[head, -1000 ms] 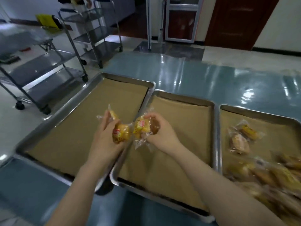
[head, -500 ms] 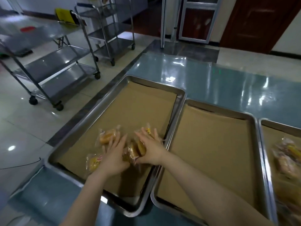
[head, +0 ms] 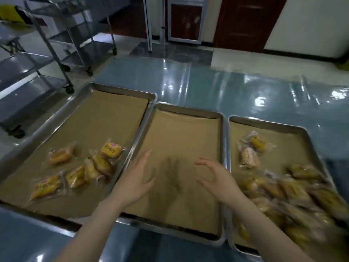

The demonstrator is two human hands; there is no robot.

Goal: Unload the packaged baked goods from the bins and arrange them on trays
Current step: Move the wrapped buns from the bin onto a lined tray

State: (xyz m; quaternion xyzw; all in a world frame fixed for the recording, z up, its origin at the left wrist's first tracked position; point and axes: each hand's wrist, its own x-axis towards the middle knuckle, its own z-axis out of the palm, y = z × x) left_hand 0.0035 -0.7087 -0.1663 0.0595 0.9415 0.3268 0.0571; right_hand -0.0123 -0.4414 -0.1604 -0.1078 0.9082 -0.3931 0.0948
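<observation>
Three paper-lined metal trays sit side by side on the blue table. The left tray (head: 120,89) holds several yellow wrapped cakes (head: 111,150) near its front. Nothing but brown paper lies in the middle tray (head: 188,108). The right tray (head: 264,122) carries a heap of wrapped cakes (head: 294,188) at its front right and two more (head: 249,152) further back. My left hand (head: 136,178) and my right hand (head: 217,178) hover over the middle tray, both holding nothing, fingers spread. The right hand's fingers are loosely bent.
The shiny blue table (head: 207,84) stretches beyond the trays. Steel wheeled shelf carts (head: 56,53) stand on the floor at the left. A dark door (head: 247,21) and a glazed cabinet (head: 185,19) are at the far wall.
Both hands let go of the cakes they carried, which now lie in the left tray. The hands moved right, over the middle tray, and opened.
</observation>
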